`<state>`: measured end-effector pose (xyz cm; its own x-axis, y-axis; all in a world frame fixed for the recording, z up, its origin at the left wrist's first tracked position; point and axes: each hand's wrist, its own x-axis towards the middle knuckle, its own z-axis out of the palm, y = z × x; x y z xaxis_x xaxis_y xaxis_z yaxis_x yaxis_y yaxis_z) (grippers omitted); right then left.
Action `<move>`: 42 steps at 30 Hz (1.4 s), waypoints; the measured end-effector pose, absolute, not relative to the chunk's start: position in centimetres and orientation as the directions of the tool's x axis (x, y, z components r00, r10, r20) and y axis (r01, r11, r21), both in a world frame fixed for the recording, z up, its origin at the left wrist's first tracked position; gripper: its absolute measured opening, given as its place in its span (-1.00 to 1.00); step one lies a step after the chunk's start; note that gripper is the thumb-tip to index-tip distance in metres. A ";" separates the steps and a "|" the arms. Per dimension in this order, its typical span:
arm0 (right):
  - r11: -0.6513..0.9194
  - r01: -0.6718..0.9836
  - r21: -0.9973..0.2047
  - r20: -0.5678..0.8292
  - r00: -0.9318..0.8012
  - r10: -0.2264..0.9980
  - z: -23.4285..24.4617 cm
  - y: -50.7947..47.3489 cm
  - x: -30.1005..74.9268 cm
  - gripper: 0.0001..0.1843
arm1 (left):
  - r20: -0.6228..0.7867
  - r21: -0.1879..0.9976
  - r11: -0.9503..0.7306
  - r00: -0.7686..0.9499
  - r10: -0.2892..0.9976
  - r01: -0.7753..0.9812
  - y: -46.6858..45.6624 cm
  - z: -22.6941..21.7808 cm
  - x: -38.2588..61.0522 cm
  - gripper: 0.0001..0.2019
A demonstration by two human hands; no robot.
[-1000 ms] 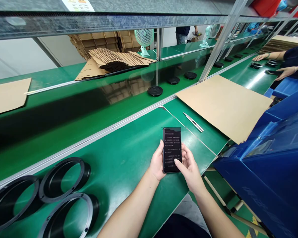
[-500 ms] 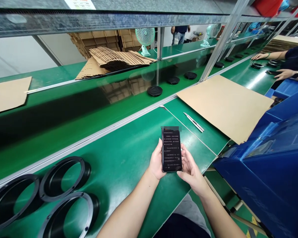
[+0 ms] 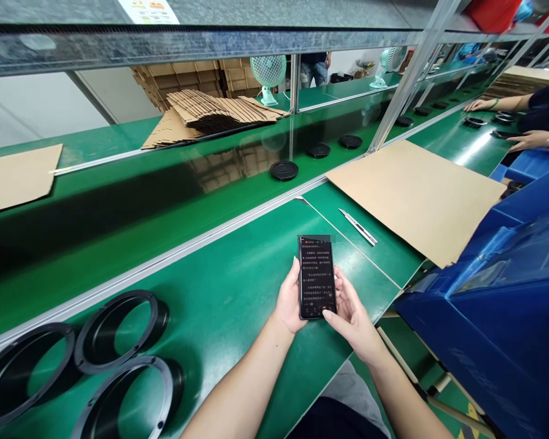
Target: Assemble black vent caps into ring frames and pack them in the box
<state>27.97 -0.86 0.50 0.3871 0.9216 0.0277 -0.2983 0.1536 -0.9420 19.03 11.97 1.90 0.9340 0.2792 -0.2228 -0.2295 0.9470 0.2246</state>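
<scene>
A smartphone (image 3: 317,277) with lines of light text on a dark screen is held upright above the green table (image 3: 238,274). My left hand (image 3: 289,300) wraps its left edge, the thumb along the side. On the other side, my right hand (image 3: 351,308) supports the right edge with its fingers, its thumb resting at the bottom of the screen. Beyond the phone, to the right, a utility knife (image 3: 357,227) lies on the table. Several black rings (image 3: 153,332) stand at the lower left, apart from my hands.
A flat cardboard sheet (image 3: 416,198) overlaps the table's right part, beside a blue bin (image 3: 485,329). Black round lids (image 3: 283,171) sit on the green conveyor belt (image 3: 165,244). Stacked cardboard (image 3: 210,113) and a fan (image 3: 268,76) are behind. A co-worker's hands (image 3: 526,140) are at the far right.
My right thumb has shifted slightly left onto the lower screen, where a row of icons now shows. The person in the background has moved left. Both hands keep hold of the phone.
</scene>
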 end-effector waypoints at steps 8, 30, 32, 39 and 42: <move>0.142 -0.295 -0.945 0.018 0.385 0.923 0.3 -0.8 28.0 -0.12 | -0.199 0.245 0.938 0.934 0.297 -0.246 11.8 2.0 19.2 -0.30; 0.141 -0.289 -0.947 0.030 0.358 0.933 0.4 -0.8 28.1 -0.12 | -0.171 0.265 0.930 0.936 0.307 -0.256 11.8 2.2 19.2 -0.30; 0.133 -0.291 -0.947 0.019 0.364 0.931 0.4 -0.8 28.0 -0.10 | -0.161 0.255 0.930 0.937 0.310 -0.264 11.8 2.0 19.2 -0.31; 0.140 -0.295 -0.945 0.029 0.351 0.936 0.0 -0.8 28.1 -0.13 | -0.135 0.263 0.931 0.945 0.297 -0.255 11.9 1.8 19.2 -0.28; 0.135 -0.286 -0.949 0.030 0.344 0.938 0.0 -0.8 28.3 -0.13 | -0.140 0.256 0.932 0.945 0.297 -0.255 11.9 2.0 19.2 -0.29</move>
<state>28.27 -0.80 -0.05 0.3442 0.9384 0.0298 -0.2862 0.1351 -0.9486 19.18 11.86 2.04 0.9448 0.2965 -0.1397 -0.2547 0.9324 0.2563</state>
